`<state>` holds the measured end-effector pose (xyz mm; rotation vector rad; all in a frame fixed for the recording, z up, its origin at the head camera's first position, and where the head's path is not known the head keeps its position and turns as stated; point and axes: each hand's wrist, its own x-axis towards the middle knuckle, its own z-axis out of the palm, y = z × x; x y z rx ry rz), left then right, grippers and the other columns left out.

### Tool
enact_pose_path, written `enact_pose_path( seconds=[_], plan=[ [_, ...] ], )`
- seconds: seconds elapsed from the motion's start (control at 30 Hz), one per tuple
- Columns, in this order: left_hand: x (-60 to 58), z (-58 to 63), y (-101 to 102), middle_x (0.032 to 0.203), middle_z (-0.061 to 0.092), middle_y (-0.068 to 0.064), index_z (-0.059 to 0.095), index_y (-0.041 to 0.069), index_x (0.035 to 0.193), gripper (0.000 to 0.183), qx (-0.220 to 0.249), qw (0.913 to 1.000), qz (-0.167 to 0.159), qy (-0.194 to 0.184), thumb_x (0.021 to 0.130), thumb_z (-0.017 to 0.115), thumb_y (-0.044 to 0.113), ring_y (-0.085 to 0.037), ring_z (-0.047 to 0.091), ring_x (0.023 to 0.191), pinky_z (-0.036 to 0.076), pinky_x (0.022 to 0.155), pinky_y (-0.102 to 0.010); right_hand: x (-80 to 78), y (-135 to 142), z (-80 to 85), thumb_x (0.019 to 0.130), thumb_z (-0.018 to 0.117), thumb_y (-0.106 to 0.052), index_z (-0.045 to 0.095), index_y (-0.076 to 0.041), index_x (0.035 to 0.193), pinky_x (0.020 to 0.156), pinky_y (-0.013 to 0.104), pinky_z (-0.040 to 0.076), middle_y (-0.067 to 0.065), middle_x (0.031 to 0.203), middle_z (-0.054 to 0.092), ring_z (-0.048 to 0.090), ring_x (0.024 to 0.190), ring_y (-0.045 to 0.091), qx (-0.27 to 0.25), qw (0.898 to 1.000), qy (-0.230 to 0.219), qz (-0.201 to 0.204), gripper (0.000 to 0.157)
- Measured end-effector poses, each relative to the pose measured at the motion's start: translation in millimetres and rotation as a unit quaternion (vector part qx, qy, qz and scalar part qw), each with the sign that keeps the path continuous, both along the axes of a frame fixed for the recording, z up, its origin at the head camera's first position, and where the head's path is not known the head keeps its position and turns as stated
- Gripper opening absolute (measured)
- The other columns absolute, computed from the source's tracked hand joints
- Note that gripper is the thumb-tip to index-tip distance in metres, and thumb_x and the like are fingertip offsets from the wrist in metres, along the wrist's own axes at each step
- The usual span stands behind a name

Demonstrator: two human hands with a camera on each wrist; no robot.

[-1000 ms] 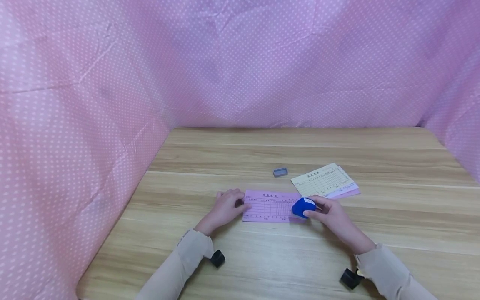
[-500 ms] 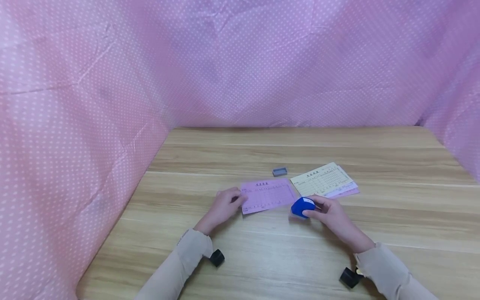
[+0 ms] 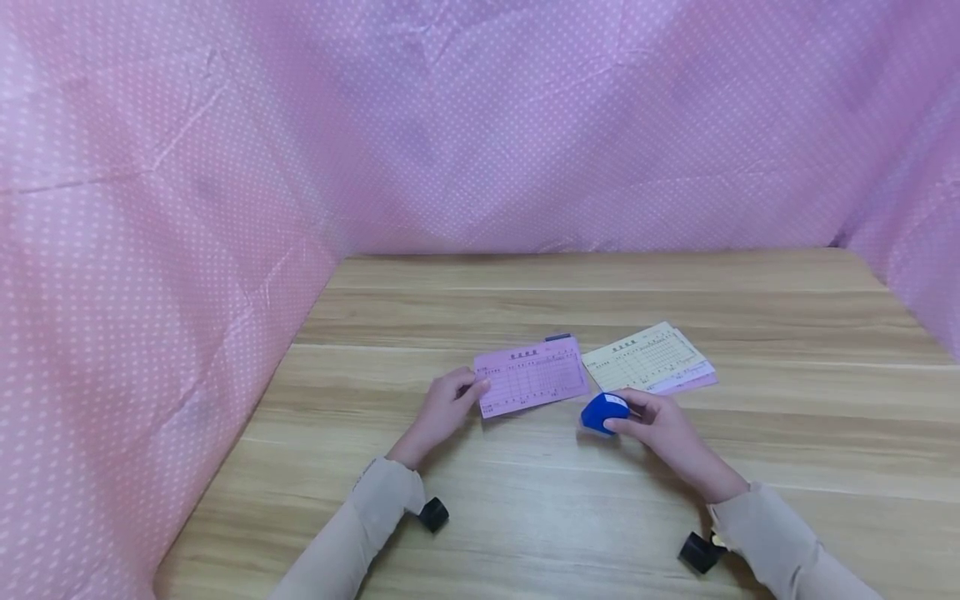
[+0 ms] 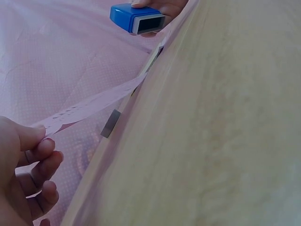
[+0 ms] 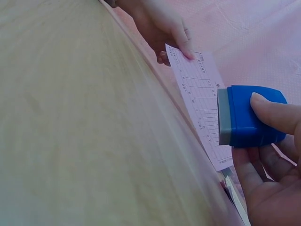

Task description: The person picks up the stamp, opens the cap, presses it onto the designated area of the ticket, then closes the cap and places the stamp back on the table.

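Note:
My left hand point(image 3: 447, 406) pinches the left edge of a pink printed form point(image 3: 534, 379) between thumb and fingers. In the left wrist view the form point(image 4: 94, 104) is lifted off the table, its far end sloping away. My right hand point(image 3: 660, 429) grips a blue self-inking stamp point(image 3: 604, 413). Its grey-rimmed face with a dark pad shows in the left wrist view, where the stamp point(image 4: 136, 20) is held above the table. The right wrist view has the thumb on the side of the stamp point(image 5: 254, 116), with fingers beneath.
A pile of cream and pink forms point(image 3: 645, 360) lies at an angle beyond my right hand. A small grey cap point(image 3: 558, 337) sits behind the pink form, mostly covered by it. Pink dotted cloth point(image 3: 525, 150) hangs around the wooden table point(image 3: 525, 517).
My left hand has raised the pink form and drawn it from beneath the stamp, away from me and leftward. The form now overlaps the grey cap. My right hand stays nearly still with the stamp.

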<state>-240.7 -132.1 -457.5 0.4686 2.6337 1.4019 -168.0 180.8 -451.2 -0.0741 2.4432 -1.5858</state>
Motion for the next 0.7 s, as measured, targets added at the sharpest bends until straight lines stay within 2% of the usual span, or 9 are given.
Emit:
enact_pose_path(
  seconds=[0.23,0.5,0.7],
  plan=[
    [-0.3,4.8,2,0.088,0.059,-0.004,0.064,0.007,0.085,0.022,0.030,0.9991,0.006,-0.030,0.099,0.055,0.021,-0.015,0.047,0.076,0.040,0.067,-0.024,0.6,-1,1.1,0.092,0.066,-0.028,0.050,0.002,0.137,0.100,0.043,0.050,0.026,0.137,0.054,0.057,0.123,0.037,0.001,1.000,-0.003,-0.001,0.056],
    [-1.8,11.2,3,0.102,0.064,-0.007,0.065,0.008,0.090,0.020,0.048,0.9977,0.023,-0.042,0.099,0.053,0.021,-0.016,0.049,0.081,0.039,0.068,-0.027,-0.2,1,-1.6,0.091,0.067,-0.033,0.050,0.000,0.138,0.101,0.046,0.049,0.024,0.138,0.054,0.057,0.123,0.036,-0.006,1.000,-0.009,-0.003,0.060],
    [-2.8,15.3,4,0.099,0.062,-0.005,0.064,0.007,0.091,0.022,0.043,0.9978,0.019,-0.047,0.101,0.051,0.022,-0.017,0.049,0.085,0.039,0.071,-0.028,0.0,0,-1.2,0.091,0.067,-0.032,0.051,0.000,0.137,0.101,0.045,0.049,0.024,0.135,0.056,0.058,0.121,0.035,-0.005,1.000,-0.003,-0.004,0.058]
  ],
)
